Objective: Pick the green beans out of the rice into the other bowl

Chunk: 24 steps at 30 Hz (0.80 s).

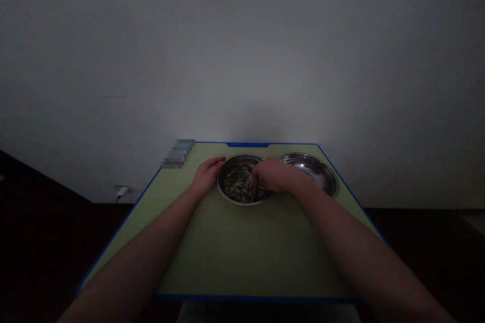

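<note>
A round metal bowl (245, 204) stands toward the far side of the table, holding a mix of small pale and dark green-brown grains or beans (242, 184). My left hand (207, 174) lies along the bowl's left outer side, fingers stretched forward beside the rim. Over the right part of this bowl, my right hand (271, 174) is closed, fingertips bent together down at the grains. Whatever those fingertips pinch is too small and dark to make out. To the right is a second, shiny metal bowl (324, 174), partly covered by my right hand and forearm.
The pale green table (250, 257) has a blue edge. A blurred-out patch (178, 154) covers something at its far left corner. A grey wall (261, 60) rises right behind the table. A white plug (122, 192) sits low on the wall at left.
</note>
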Each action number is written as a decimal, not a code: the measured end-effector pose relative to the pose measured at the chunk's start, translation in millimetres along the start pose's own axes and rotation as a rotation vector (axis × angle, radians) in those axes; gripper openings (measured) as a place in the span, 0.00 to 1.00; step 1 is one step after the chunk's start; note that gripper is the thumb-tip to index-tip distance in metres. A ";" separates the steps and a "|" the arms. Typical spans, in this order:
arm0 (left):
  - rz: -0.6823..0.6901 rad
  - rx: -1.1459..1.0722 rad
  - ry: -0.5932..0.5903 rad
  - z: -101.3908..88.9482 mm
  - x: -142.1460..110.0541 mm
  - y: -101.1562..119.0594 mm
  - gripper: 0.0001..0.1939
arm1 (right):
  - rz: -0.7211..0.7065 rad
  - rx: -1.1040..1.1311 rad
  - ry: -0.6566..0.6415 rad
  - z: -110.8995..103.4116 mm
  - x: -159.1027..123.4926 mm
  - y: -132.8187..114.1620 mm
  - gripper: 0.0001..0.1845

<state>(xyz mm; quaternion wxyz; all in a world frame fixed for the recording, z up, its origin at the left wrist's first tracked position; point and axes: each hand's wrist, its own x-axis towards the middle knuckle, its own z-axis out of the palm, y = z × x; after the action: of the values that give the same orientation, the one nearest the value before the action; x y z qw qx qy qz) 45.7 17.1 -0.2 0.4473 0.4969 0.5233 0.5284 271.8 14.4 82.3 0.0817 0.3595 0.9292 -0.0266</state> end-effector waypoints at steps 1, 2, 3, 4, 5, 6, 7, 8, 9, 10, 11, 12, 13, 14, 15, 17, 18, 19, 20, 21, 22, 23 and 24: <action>0.002 0.004 0.002 0.0 -0.1 0.1 0.29 | -0.001 0.005 0.005 -0.9 -0.7 0.1 0.14; 0.004 0.003 0.002 0.1 -0.2 0.2 0.28 | -0.001 0.010 0.009 -2.0 -1.5 0.0 0.14; 0.004 -0.003 0.001 0.3 -0.4 0.4 0.28 | 0.000 0.014 0.011 -3.3 -2.5 -0.3 0.14; 0.003 -0.010 -0.003 0.5 -0.7 0.7 0.28 | 0.001 0.017 0.012 -4.7 -3.5 -0.8 0.14; 0.000 -0.014 -0.006 0.7 -1.0 1.1 0.28 | 0.000 0.017 0.015 -6.1 -4.7 -1.4 0.13; -0.003 -0.012 -0.007 0.8 -1.2 1.5 0.28 | -0.003 0.018 0.020 -7.5 -5.8 -2.1 0.13; -0.004 -0.007 -0.007 0.9 -1.4 1.8 0.28 | -0.007 0.020 0.027 -8.7 -7.0 -2.8 0.12; -0.003 0.001 -0.004 0.9 -1.5 2.1 0.28 | -0.010 0.022 0.033 -9.7 -8.2 -3.4 0.12; 0.001 0.010 -0.003 0.8 -1.4 2.2 0.28 | -0.012 0.026 0.038 -10.5 -9.3 -4.0 0.11; 0.006 0.018 -0.002 0.7 -1.2 2.1 0.28 | -0.017 0.030 0.043 -11.0 -10.4 -4.4 0.11; 0.011 0.024 -0.001 0.6 -1.0 2.0 0.28 | -0.020 0.034 0.048 -11.1 -11.5 -4.6 0.11; 0.013 0.027 -0.002 0.5 -0.9 1.9 0.28 | -0.024 0.038 0.051 -11.1 -12.6 -4.7 0.11; 0.011 0.029 -0.003 0.4 -0.8 1.8 0.28 | -0.028 0.044 0.056 -10.7 -13.7 -4.5 0.11; 0.004 0.029 -0.004 0.5 -0.9 1.8 0.28 | -0.034 0.051 0.063 -10.3 -15.0 -4.1 0.11; -0.006 0.024 -0.007 0.7 -1.1 1.9 0.28 | -0.040 0.059 0.073 -9.7 -16.4 -3.5 0.11; -0.023 0.010 -0.009 1.3 -1.8 2.8 0.28 | -0.055 0.076 0.102 -8.6 -19.8 -2.1 0.10; -0.023 0.009 -0.008 1.6 -2.2 3.3 0.27 | -0.063 0.085 0.121 -8.2 -21.9 -1.4 0.10; -0.019 0.012 -0.004 1.9 -2.4 3.8 0.27 | -0.067 0.095 0.141 -8.0 -24.3 -0.6 0.09; -0.014 0.015 -0.001 2.0 -2.5 4.0 0.27 | -0.065 0.106 0.159 -8.0 -26.9 0.1 0.09; -0.013 0.016 0.000 2.0 -2.3 3.9 0.27 | -0.055 0.118 0.176 -8.2 -29.9 0.9 0.09; -0.014 0.013 0.001 1.8 -2.0 3.4 0.27 | -0.043 0.133 0.194 -8.4 -33.2 2.0 0.09; -0.017 0.008 -0.001 1.5 -1.4 2.6 0.27 | -0.031 0.150 0.212 -8.8 -36.9 3.5 0.09; -0.020 0.002 -0.002 1.0 -0.7 1.6 0.27 | -0.013 0.170 0.235 -9.1 -41.0 5.6 0.08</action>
<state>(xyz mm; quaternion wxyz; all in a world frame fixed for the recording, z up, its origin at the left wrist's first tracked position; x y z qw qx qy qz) 46.9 16.4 1.3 0.4528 0.4925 0.5282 0.5229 304.2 -7.7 98.3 -0.0586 0.3597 0.9291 -0.0632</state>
